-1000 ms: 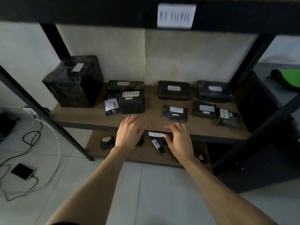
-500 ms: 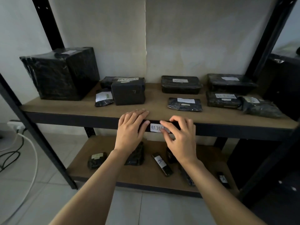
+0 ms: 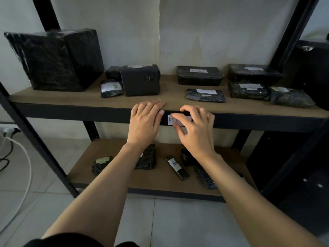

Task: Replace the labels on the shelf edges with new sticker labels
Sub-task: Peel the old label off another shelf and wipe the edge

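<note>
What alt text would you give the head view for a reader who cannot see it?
A person's right hand touches a white handwritten label on a black shelf edge with curled fingers, while the left hand rests beside it. Black-wrapped parcels sit on the shelf.

Head view. I have the left hand (image 3: 145, 120) lying flat over the black shelf edge (image 3: 71, 111), fingers straight on the wooden board. The right hand (image 3: 195, 127), fingers curled, pinches the white label (image 3: 171, 120) marked "REJE…" between index finger and thumb. Black wrapped parcels (image 3: 200, 75) stand behind.
</note>
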Tool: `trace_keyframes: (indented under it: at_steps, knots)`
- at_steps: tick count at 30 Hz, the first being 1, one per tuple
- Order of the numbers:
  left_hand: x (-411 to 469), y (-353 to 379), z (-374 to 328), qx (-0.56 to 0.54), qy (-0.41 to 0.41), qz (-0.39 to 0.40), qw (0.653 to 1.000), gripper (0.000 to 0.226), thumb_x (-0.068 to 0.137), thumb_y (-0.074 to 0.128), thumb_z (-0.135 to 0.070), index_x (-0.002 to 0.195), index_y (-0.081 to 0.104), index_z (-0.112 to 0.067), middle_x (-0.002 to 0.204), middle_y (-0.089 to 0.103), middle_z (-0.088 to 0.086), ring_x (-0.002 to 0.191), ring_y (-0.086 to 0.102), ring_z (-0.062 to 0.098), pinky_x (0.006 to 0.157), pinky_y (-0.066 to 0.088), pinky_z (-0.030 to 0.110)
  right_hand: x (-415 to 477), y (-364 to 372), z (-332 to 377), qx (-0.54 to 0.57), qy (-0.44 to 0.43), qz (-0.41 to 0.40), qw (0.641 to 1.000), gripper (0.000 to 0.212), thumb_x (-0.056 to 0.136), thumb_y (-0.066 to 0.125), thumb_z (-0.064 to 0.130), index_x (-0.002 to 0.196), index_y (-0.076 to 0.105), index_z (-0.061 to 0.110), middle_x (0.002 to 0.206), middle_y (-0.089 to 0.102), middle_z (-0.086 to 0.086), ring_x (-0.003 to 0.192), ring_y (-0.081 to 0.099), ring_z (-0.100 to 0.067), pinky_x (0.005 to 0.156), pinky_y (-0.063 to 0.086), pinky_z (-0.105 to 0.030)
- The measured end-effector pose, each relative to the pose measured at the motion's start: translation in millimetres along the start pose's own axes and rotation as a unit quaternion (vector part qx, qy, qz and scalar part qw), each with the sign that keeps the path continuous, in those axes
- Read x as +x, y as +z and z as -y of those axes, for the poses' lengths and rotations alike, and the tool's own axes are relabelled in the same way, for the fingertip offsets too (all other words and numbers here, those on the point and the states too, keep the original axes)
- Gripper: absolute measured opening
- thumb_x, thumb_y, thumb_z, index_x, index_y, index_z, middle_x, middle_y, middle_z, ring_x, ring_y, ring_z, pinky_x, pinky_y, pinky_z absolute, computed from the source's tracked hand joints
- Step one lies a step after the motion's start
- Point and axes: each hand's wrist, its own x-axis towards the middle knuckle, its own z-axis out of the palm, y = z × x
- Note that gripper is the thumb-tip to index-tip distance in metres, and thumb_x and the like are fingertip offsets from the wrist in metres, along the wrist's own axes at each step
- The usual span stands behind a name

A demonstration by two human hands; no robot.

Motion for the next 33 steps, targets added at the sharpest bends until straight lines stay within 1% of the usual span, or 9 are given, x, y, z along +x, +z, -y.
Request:
trace_keyframes:
  at_steps: [5, 8, 12, 16, 20, 22, 25, 30, 33]
  knots:
    - [-0.7, -3.2, 1.8, -0.003, 0.005, 0.015, 1.000, 0.036, 0.099, 0.035, -0.027, 0.123, 0.059, -0.014, 0.119, 0.063, 0.001, 0.110, 0.055, 0.021, 0.099, 0.028, 0.030, -0.9, 0.4, -5.1, -0.003, -0.031, -0.020, 0.999, 0.017, 0.082, 0.070, 0.018, 0.097, 0.068, 0.013, 0.107, 0.063, -0.009, 0.103, 0.044, -0.023, 0.081, 0.042, -0.042]
    - [-1.7, -3.5, -0.4, -0.004, -0.006, 0.015, 1.000, 0.036, 0.099, 0.035, -0.027, 0.122, 0.059, -0.014, 0.119, 0.063, 0.001, 0.110, 0.055, 0.022, 0.100, 0.027, 0.030, -4.2, -1.2, -7.9, 0.001, -0.012, -0.028, 1.000, 0.020, 0.081, 0.070, 0.018, 0.099, 0.066, 0.011, 0.104, 0.062, -0.009, 0.100, 0.044, -0.022, 0.078, 0.042, -0.038]
    - [-1.9, -5.5, -2.6, -0.009, -0.018, 0.028, 0.999, 0.038, 0.099, 0.033, -0.029, 0.123, 0.058, -0.014, 0.120, 0.062, 0.002, 0.113, 0.054, 0.022, 0.102, 0.026, 0.031, -7.0, -3.8, -8.9, 0.017, 0.013, -0.011, 1.000, 0.029, 0.080, 0.072, 0.025, 0.102, 0.063, 0.008, 0.105, 0.060, -0.011, 0.097, 0.042, -0.021, 0.073, 0.043, -0.037]
    - [-3.0, -6.4, -3.9, -0.011, -0.025, 0.031, 0.999, 0.036, 0.099, 0.036, -0.028, 0.124, 0.057, -0.014, 0.122, 0.061, 0.001, 0.115, 0.052, 0.021, 0.105, 0.024, 0.031, -4.2, -8.1, -5.0, 0.014, 0.027, 0.007, 1.000, 0.024, 0.082, 0.068, 0.026, 0.097, 0.062, 0.008, 0.103, 0.059, -0.010, 0.093, 0.048, -0.025, 0.070, 0.044, -0.037]
    - [-2.5, -8.2, -6.0, -0.018, -0.037, 0.048, 0.998, 0.037, 0.098, 0.041, -0.034, 0.126, 0.056, -0.016, 0.125, 0.059, 0.001, 0.118, 0.049, 0.021, 0.107, 0.021, 0.031, 6.9, -13.6, -0.6, 0.012, 0.053, 0.038, 0.998, 0.016, 0.082, 0.067, 0.020, 0.092, 0.061, 0.009, 0.104, 0.055, -0.010, 0.097, 0.050, -0.027, 0.074, 0.042, -0.036]
    - [-1.7, -9.7, -6.9, -0.016, -0.041, 0.062, 0.997, 0.041, 0.097, 0.040, -0.039, 0.128, 0.054, -0.016, 0.126, 0.058, 0.002, 0.120, 0.048, 0.021, 0.108, 0.021, 0.031, 10.7, -15.5, 0.1, 0.005, 0.054, 0.065, 0.996, 0.016, 0.082, 0.068, 0.019, 0.092, 0.061, 0.009, 0.107, 0.054, -0.010, 0.101, 0.048, -0.027, 0.077, 0.042, -0.036]
    - [-1.4, -11.5, -7.9, -0.013, -0.043, 0.076, 0.996, 0.041, 0.097, 0.043, -0.038, 0.131, 0.051, -0.017, 0.130, 0.056, 0.002, 0.123, 0.045, 0.021, 0.110, 0.020, 0.033, 13.8, -18.4, 0.9, -0.003, 0.051, 0.091, 0.995, 0.015, 0.083, 0.067, 0.017, 0.093, 0.062, 0.007, 0.110, 0.053, -0.011, 0.103, 0.047, -0.027, 0.080, 0.043, -0.037]
    - [-0.4, -13.8, -9.9, -0.016, -0.049, 0.080, 0.995, 0.041, 0.097, 0.045, -0.037, 0.132, 0.050, -0.017, 0.133, 0.054, 0.003, 0.125, 0.043, 0.021, 0.111, 0.018, 0.033, 10.9, -20.5, 2.6, 0.007, 0.014, 0.075, 0.997, 0.012, 0.080, 0.067, 0.003, 0.091, 0.063, 0.002, 0.100, 0.057, -0.015, 0.094, 0.052, -0.031, 0.076, 0.048, -0.040]
    - [1.2, -13.7, -10.0, -0.031, -0.059, 0.080, 0.995, 0.041, 0.097, 0.044, -0.039, 0.131, 0.052, -0.018, 0.132, 0.055, 0.001, 0.124, 0.044, 0.020, 0.110, 0.019, 0.033, 7.9, -18.7, 2.2, 0.004, -0.006, 0.073, 0.997, 0.011, 0.081, 0.066, -0.001, 0.091, 0.063, 0.001, 0.093, 0.061, -0.015, 0.089, 0.055, -0.032, 0.073, 0.049, -0.040]
